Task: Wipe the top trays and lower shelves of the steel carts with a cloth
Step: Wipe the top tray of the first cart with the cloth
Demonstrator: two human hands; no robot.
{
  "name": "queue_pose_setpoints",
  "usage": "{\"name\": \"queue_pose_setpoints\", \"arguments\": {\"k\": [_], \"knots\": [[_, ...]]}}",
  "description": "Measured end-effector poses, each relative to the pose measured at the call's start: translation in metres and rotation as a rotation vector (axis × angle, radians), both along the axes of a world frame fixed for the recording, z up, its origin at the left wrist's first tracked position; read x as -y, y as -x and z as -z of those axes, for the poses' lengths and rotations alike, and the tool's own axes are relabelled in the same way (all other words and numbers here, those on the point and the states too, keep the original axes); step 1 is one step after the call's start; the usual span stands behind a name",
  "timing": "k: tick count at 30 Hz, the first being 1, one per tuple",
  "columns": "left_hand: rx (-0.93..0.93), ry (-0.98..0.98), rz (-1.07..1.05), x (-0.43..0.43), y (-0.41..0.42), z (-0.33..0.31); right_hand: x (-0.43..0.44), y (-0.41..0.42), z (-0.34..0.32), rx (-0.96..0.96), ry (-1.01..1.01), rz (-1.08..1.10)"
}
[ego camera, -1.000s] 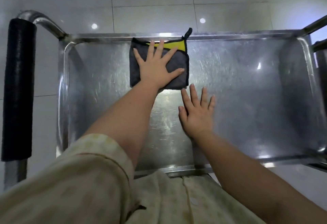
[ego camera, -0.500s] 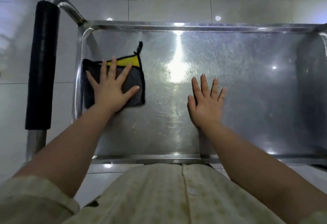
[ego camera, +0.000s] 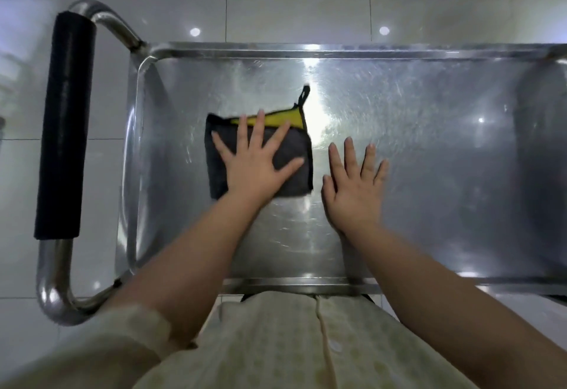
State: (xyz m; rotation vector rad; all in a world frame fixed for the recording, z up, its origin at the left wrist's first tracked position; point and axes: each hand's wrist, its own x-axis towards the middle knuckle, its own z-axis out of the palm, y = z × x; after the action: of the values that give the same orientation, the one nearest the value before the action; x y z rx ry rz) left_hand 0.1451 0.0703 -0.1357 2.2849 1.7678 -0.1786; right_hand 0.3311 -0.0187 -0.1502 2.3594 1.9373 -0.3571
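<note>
We are pressing our left hand, fingers spread, flat on the grey-yellow cloth lying in the top tray | our right hand is resting spread on bare steel at the cloth's 3 o'clock

Pale cream shirt with a faint dotted print — a buttoned front placket runs down its middle; the left sleeve ends in a cuff, forearms bare.
</note>
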Motion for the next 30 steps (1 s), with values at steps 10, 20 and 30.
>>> {"name": "queue_pose_setpoints", "arguments": {"k": [10,20,30], "knots": [[0.007,-0.025,0.04,-0.096,-0.064,-0.002,-0.006,-0.01,-0.014,-0.162,0.01,0.004],[0.008,0.006,0.06,-0.045,-0.069,-0.001,0.028,-0.084,0.0,-0.001,0.028,-0.065],[0.013,-0.026,0.06,0.188,-0.064,0.003,0.021,-0.086,-0.009,-0.054,0.045,-0.079]]}}
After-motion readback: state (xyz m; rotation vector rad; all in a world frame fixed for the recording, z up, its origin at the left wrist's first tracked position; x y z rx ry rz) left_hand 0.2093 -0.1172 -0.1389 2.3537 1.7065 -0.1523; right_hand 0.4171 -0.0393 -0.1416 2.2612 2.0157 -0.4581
